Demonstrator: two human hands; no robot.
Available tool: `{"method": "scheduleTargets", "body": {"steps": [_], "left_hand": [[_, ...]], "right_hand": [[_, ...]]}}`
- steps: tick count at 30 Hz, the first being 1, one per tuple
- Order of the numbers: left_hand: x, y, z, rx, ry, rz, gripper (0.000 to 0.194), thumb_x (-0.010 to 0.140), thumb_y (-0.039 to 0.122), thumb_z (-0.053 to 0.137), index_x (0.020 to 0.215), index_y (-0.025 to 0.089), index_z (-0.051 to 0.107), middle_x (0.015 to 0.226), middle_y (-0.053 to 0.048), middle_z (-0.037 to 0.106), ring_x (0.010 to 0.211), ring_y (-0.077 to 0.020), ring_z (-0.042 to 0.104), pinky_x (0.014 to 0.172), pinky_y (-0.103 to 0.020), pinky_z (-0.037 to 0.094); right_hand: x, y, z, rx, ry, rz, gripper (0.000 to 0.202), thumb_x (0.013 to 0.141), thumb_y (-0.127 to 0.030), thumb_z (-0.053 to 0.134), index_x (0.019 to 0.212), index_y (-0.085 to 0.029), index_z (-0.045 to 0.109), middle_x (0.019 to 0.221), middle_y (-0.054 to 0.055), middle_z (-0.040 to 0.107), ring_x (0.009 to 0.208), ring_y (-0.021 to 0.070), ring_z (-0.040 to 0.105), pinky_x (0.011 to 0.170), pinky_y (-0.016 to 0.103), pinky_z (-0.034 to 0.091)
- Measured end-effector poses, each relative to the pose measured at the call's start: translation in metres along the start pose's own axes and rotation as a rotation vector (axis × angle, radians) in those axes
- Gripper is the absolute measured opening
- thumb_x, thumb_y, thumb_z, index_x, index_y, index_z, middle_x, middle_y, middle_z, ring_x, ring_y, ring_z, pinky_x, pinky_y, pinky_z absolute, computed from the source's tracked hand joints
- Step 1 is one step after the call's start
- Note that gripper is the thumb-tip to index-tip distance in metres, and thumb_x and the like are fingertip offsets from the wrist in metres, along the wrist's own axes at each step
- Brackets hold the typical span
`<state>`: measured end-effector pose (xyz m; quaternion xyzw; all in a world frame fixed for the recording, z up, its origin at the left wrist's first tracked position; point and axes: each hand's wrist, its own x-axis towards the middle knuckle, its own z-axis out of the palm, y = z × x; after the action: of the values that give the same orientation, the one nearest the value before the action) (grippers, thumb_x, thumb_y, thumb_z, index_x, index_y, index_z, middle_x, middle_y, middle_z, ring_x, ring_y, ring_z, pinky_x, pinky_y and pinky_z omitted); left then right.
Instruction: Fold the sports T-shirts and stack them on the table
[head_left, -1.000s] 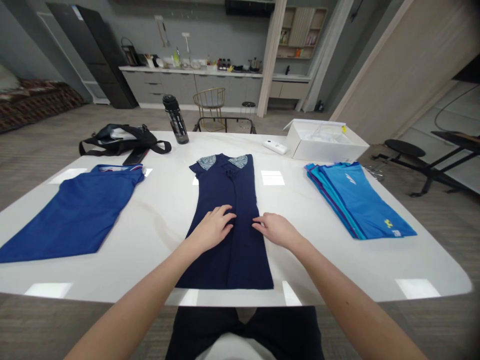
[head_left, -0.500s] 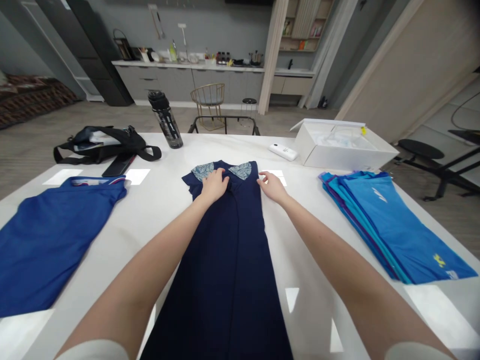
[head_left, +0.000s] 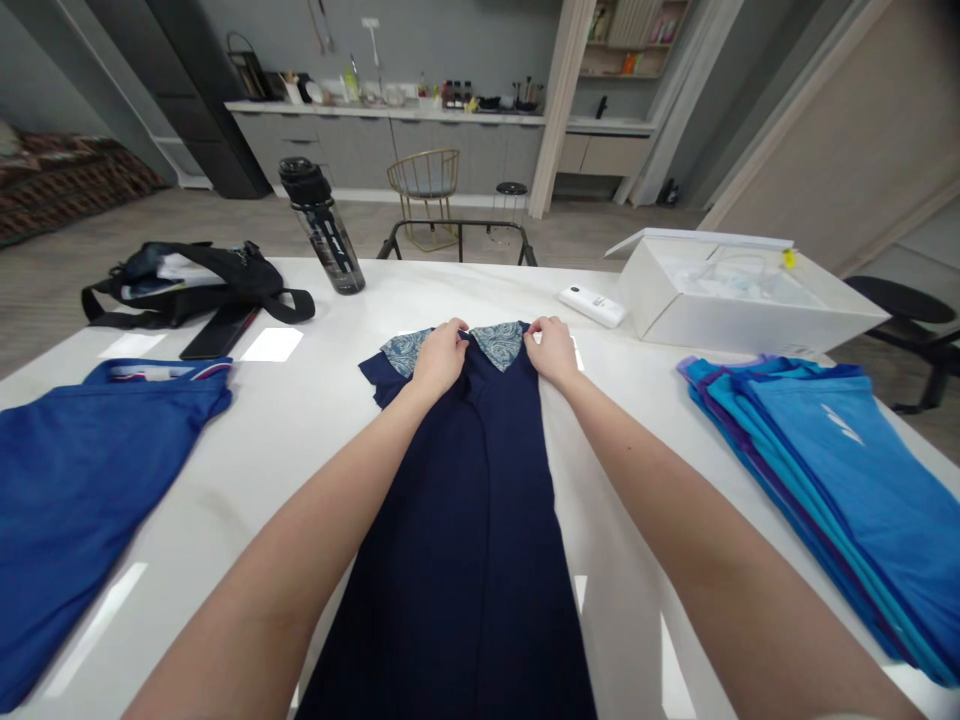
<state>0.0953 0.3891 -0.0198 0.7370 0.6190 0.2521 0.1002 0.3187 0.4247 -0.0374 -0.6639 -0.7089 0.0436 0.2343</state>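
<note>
A navy dress [head_left: 457,520] with a pale blue patterned collar [head_left: 499,345] lies lengthwise before me, its neck end farthest away. At the neckline, between the two collar halves, my left hand [head_left: 442,358] pinches the cloth with closed fingers. My right hand [head_left: 553,350] has its fingertips closed on the right shoulder edge, just beside the collar. A short sleeve spreads out at the left; on the right the side edge runs fairly straight, with part of that shoulder hidden by my hand.
Blue folded garments [head_left: 847,480] are stacked at the right, and a blue shirt [head_left: 97,470] lies at the left. Along the far side of the white table [head_left: 225,500] are a black bag [head_left: 195,285], phone [head_left: 219,332], bottle [head_left: 324,228], white device [head_left: 591,306] and open white box [head_left: 735,290].
My right hand has moved from beside the shoulder onto it and closed on the cloth. My left hand has shifted slightly up and right along the neckline. The camera view has moved nearer.
</note>
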Motion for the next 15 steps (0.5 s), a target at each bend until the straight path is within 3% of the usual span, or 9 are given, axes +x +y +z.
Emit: {"method": "scheduleTargets", "body": {"steps": [4, 8, 12, 15], "left_hand": [[0.002, -0.017, -0.003, 0.074, -0.044, -0.074, 0.023, 0.096, 0.027, 0.053, 0.116, 0.024, 0.065, 0.115, -0.009, 0.07, 0.107, -0.026, 0.064, 0.094, -0.04, 0.047], [-0.009, -0.053, -0.028, 0.279, 0.018, -0.201, 0.033, 0.098, 0.037, 0.048, 0.124, 0.022, 0.063, 0.128, -0.015, 0.063, 0.121, -0.0338, 0.056, 0.101, -0.051, 0.041], [-0.025, -0.093, -0.058, 0.406, -0.004, -0.386, 0.048, 0.096, 0.05, 0.048, 0.128, 0.018, 0.061, 0.131, -0.02, 0.06, 0.125, -0.0396, 0.052, 0.103, -0.057, 0.037], [-0.035, -0.113, -0.069, 0.425, -0.037, -0.466, 0.054, 0.094, 0.059, 0.048, 0.124, 0.016, 0.061, 0.132, -0.022, 0.059, 0.126, -0.0408, 0.051, 0.104, -0.057, 0.037]], "right_hand": [[-0.008, -0.013, 0.0, -0.075, -0.009, 0.034, 0.016, 0.094, -0.025, 0.052, 0.103, -0.021, 0.063, 0.115, 0.014, 0.059, 0.112, 0.0336, 0.052, 0.091, 0.049, 0.046], [-0.007, -0.045, 0.001, -0.051, 0.034, -0.097, 0.021, 0.096, -0.028, 0.051, 0.111, -0.02, 0.064, 0.117, 0.014, 0.058, 0.115, 0.0332, 0.052, 0.094, 0.049, 0.045], [0.007, -0.094, 0.016, 0.093, -0.183, -0.332, 0.025, 0.097, -0.032, 0.055, 0.118, -0.025, 0.066, 0.116, 0.01, 0.06, 0.11, 0.0271, 0.056, 0.095, 0.041, 0.047], [0.016, -0.134, 0.037, 0.094, -0.295, -0.396, 0.041, 0.095, -0.031, 0.059, 0.136, -0.03, 0.059, 0.125, 0.01, 0.058, 0.116, 0.0288, 0.055, 0.095, 0.043, 0.048]]}}
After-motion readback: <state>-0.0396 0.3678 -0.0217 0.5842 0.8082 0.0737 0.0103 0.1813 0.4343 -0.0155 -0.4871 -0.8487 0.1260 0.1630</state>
